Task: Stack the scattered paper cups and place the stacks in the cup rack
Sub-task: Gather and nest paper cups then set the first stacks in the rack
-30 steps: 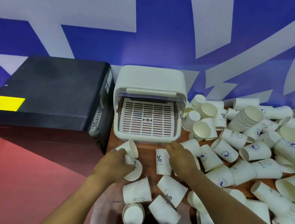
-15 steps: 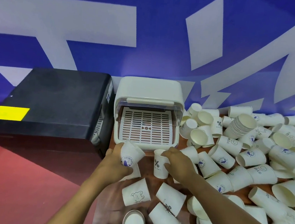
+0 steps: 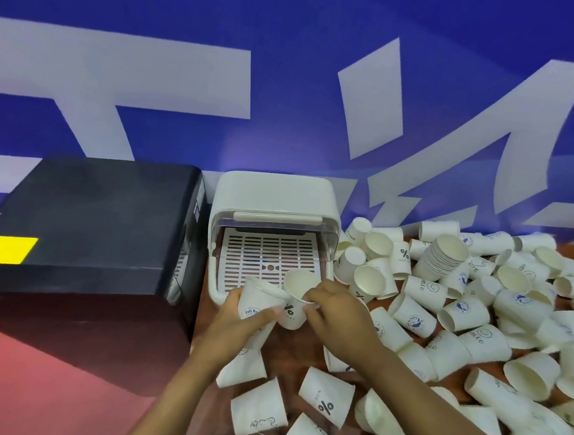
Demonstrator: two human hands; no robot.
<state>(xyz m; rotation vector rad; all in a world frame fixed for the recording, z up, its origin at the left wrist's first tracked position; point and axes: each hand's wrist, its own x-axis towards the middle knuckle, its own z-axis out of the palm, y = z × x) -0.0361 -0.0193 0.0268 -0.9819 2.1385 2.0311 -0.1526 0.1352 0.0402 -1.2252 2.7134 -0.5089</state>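
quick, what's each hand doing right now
Left hand: grips a paper cup.
Right hand: pinches the rim of a second cup.

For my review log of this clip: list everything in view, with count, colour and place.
Held cups: two, white with blue or black print; the cup with blue print in the left hand, the percent-sign cup in the right, just in front of the rack.
Loose cups: dozens, white, scattered on their sides over the table's right and near part.
Cup stack: one, white, lying among the loose cups, far right of the rack.
Cup rack: one, cream, slotted tray inside, table's far left.
Table: brown.
Black box: one, yellow label, left of the rack.
Wall: blue with white shapes.
Left hand: grips its cup.
Right hand: grips its cup's rim.
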